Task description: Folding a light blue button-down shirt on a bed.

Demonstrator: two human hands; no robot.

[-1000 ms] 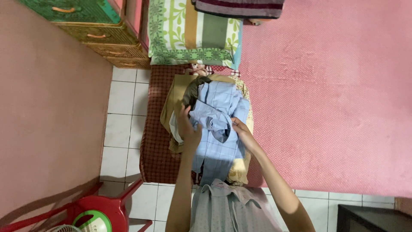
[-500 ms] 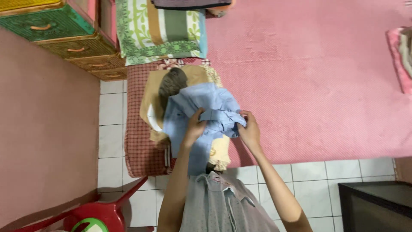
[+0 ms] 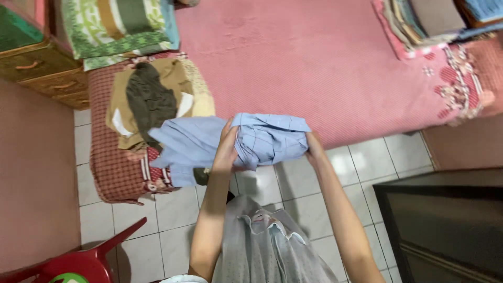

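Both my hands hold a light blue checked shirt (image 3: pixel 262 139) in the air over the edge of the pink mattress (image 3: pixel 314 63). My left hand (image 3: pixel 226 149) grips its bunched middle. At the shirt's right end, my right hand (image 3: pixel 314 145) clasps the fabric. A loose part of the shirt trails left toward a heap of clothes (image 3: pixel 152 99), brown, dark olive and cream, lying on a red checked cushion (image 3: pixel 112 173).
A striped green pillow (image 3: pixel 120 26) lies at the top left beside woven drawers (image 3: pixel 39 71). Folded cloths (image 3: pixel 419 21) are stacked at the top right. A dark cabinet (image 3: pixel 445 225) stands at the lower right, a red plastic chair (image 3: pixel 78 262) at the lower left on white tiles.
Both hands have lifted the blue shirt off the heap and carried it to the right, bunching it. My view has swung to the right, showing the stacked cloths.
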